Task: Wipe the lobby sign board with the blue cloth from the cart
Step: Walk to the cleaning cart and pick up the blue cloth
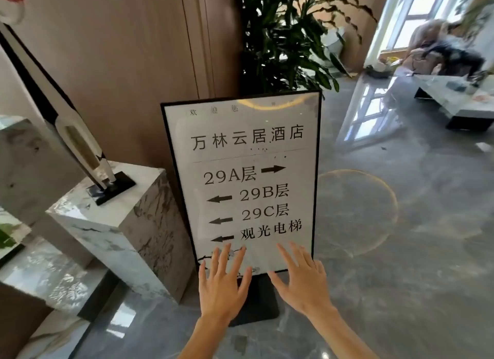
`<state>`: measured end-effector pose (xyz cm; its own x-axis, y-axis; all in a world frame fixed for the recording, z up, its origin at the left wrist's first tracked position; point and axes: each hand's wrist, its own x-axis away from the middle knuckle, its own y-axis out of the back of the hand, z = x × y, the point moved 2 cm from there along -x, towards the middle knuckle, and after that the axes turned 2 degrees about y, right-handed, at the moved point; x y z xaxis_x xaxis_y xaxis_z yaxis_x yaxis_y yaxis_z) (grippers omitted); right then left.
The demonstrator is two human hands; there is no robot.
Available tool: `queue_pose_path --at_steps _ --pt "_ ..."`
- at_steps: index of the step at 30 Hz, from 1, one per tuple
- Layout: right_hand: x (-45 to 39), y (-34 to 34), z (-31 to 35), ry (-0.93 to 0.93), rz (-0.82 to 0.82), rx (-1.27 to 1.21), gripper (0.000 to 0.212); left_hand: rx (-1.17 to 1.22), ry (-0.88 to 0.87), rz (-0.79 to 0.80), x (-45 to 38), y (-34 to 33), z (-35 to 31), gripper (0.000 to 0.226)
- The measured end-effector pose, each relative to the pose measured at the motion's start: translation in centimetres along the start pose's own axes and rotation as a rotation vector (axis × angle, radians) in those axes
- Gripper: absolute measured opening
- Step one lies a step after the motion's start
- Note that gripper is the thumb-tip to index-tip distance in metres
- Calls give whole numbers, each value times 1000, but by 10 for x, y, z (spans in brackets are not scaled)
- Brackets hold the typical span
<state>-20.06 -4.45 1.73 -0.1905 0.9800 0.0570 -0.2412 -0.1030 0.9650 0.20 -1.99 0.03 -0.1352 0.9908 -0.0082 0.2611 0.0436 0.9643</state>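
- Sign board (pixel 251 177) stands upright in mid scene on a dark base (pixel 260 300), black frame, white face with Chinese text, floor labels 29A, 29B, 29C and arrows.
- Left hand (pixel 223 286) at near centre, fingers spread wide and straight, holding nothing; fingertips overlap the board's lower left edge, contact can't be confirmed.
- Right hand (pixel 303 281) just right of it, fingers also splayed, empty; fingertips reach over the board's lower right corner.
- Both hands bare, apart from each other, the base showing between them.
- Blue cloth and cart not in view.
- Marble pedestal (pixel 115 225) just left of the board, with a black-and-white sculpture (pixel 77 142) on top.
- Leafy plant (pixel 288 38) behind the board, far side.
- Glossy grey floor (pixel 401 278) right; low table (pixel 459 102) and a seated person (pixel 441 48) far right, blurred.
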Motion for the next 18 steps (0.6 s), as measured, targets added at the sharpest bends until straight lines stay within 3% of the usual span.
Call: queue_pose_path --at_steps 9,18 --pt "51 -22 -2 -177 -57 31 79 17 -168 88 9 -21 14 67" --pt "132 -13 -22 -402 -117 -20 80 -26 -391 160 48 -20 -30 67"
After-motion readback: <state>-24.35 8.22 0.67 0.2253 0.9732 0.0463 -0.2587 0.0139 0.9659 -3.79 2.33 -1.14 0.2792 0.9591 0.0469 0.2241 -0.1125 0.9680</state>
